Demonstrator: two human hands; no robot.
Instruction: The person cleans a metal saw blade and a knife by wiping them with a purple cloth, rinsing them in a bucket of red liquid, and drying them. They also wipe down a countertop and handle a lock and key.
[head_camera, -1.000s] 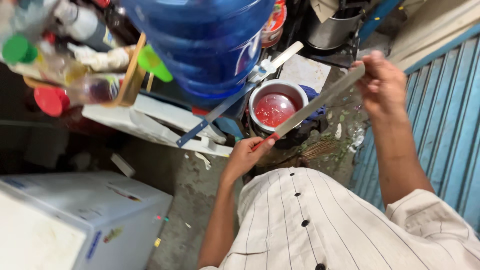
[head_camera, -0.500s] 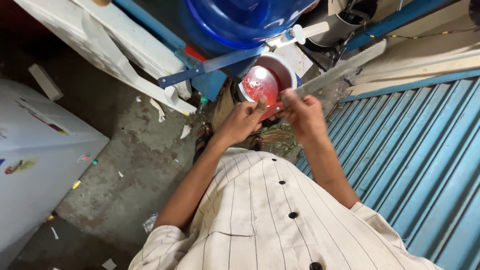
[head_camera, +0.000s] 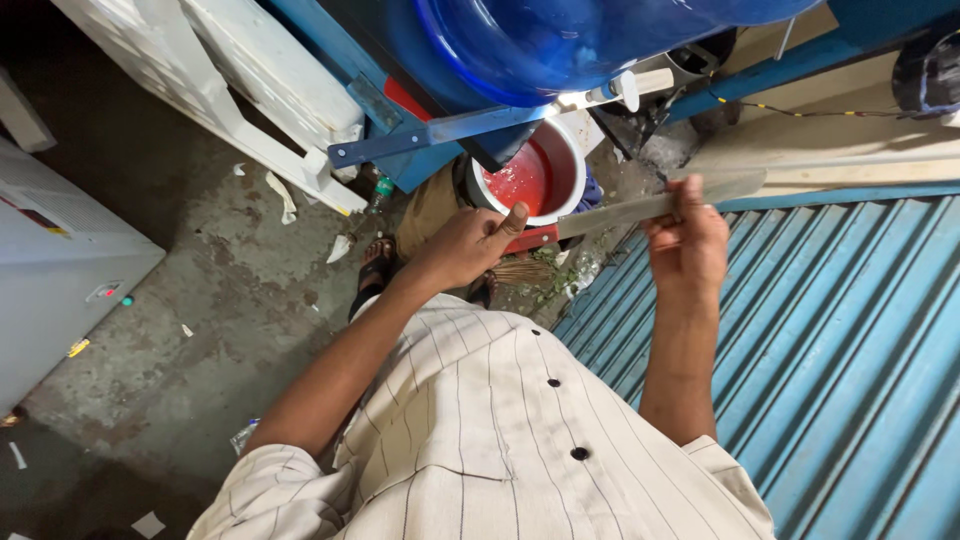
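- My left hand (head_camera: 465, 245) is closed around the handle end of a long knife (head_camera: 640, 205), thumb sticking up along its top.
- My right hand (head_camera: 690, 240) grips the same knife farther out, fingers (head_camera: 685, 195) wrapped over the flat of the blade near its broad tip.
- So the knife runs between my two hands, nearly level and rising a little toward the right, with the bare middle of the blade showing between them.
- Whether a red bit of the handle shows under my left hand I cannot tell for sure; there is a red strip just beside the heel of that hand.
- Just beyond my left hand, below the knife line, stands a round white bowl (head_camera: 530, 175) with red liquid in it.
- Above the bowl hangs a big blue water jug (head_camera: 560, 40), and a blue metal bar (head_camera: 440, 135) crosses in front of it.
- A white wooden frame (head_camera: 250, 90) leans at upper left, over the stained concrete floor (head_camera: 180, 330) with scraps of paper on it.
- To my right runs a blue corrugated shutter (head_camera: 850, 370), close under my right forearm.
- My striped, buttoned shirt (head_camera: 500, 440) fills the bottom of the view, and a sandalled foot (head_camera: 375, 270) shows near my left wrist.
- A white appliance (head_camera: 50, 270) sits at the far left edge.
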